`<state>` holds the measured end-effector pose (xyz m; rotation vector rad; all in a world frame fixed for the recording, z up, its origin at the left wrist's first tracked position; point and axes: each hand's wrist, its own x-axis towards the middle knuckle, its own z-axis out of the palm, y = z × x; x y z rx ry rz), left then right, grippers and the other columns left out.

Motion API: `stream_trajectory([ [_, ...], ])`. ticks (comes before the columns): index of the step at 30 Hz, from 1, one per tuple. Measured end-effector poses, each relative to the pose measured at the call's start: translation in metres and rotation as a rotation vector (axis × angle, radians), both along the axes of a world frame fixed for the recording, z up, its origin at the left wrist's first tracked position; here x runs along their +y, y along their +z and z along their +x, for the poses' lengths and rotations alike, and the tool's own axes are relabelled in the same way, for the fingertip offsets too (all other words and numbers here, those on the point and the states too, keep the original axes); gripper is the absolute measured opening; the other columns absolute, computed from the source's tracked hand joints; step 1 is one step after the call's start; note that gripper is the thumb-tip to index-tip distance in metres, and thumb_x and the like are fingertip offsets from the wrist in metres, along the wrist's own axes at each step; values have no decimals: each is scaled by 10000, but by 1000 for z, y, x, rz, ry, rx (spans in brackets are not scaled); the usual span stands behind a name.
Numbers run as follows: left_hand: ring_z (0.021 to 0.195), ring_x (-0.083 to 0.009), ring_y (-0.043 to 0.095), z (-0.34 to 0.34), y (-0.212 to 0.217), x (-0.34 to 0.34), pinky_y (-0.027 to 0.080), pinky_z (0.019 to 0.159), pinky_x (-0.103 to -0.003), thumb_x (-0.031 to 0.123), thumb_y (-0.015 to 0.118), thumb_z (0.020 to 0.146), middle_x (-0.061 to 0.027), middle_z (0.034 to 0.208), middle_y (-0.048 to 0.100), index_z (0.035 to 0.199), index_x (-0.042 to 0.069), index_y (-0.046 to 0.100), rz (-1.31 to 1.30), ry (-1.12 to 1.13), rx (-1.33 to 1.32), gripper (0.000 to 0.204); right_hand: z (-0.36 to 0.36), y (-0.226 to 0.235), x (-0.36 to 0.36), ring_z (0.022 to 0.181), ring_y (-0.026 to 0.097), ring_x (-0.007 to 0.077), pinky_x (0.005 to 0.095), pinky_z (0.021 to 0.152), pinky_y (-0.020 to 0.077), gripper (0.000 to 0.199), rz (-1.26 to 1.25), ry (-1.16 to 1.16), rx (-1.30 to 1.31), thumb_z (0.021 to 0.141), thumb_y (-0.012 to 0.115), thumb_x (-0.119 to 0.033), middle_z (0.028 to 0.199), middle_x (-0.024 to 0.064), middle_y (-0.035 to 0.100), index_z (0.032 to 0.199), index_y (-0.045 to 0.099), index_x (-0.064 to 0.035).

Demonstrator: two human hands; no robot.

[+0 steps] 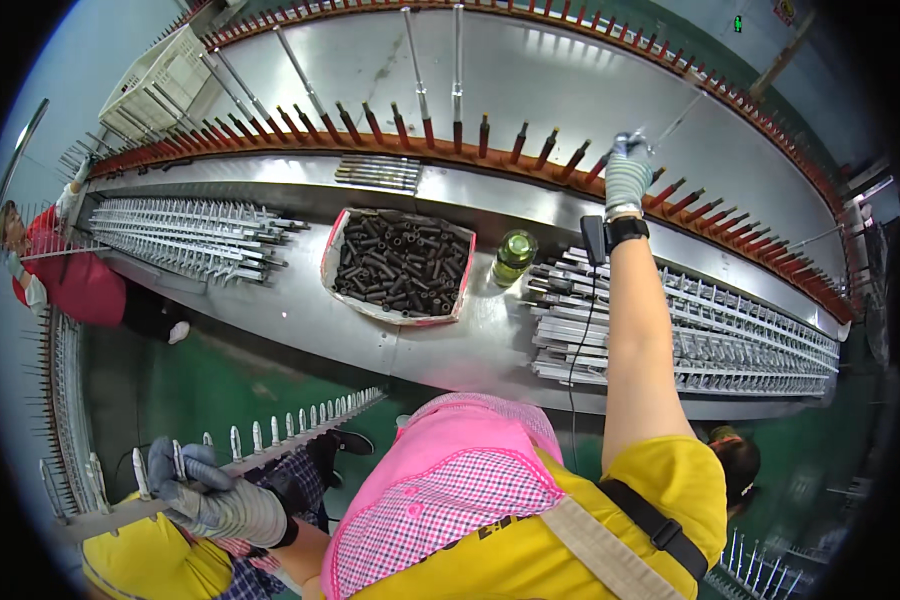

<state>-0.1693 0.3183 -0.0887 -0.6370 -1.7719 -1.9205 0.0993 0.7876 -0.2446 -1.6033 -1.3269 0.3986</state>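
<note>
Grey knit glove on right hand [628, 170], fingers closed round thin metal rod [670, 125] at far conveyor pegs [490, 135], red-brown, dark-tipped, in curved row. Left hand [210, 495], grey-gloved, fingers wrapped round long rack of white pins [270, 440] at lower left. Between them on steel surface [300, 300]: tray of short dark tubes [400, 265], green glass bottle [514, 256], stacked silvery rods [690, 335].
</note>
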Motion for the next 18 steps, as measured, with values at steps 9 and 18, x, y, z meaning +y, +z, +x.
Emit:
stream_trajectory([
  [9, 413, -40, 284, -1, 10, 5, 245, 398, -142, 344, 413, 872, -27, 577, 410, 888, -75, 517, 62, 71, 74, 432, -94, 31, -15, 544, 574, 271, 357, 525, 456, 299, 14, 256, -1, 827, 488, -295, 652, 121, 571, 919, 516, -11],
  [18, 417, -64, 429, 24, 3, -20, 385, 435, -186, 265, 549, 811, -92, 819, 605, 977, -25, 523, 249, -226, -100, 336, -31, -31, 9, 795, 560, 307, 366, 708, 424, 271, 102, 348, 105, 802, 522, -196, 852, 166, 599, 973, 540, 14],
])
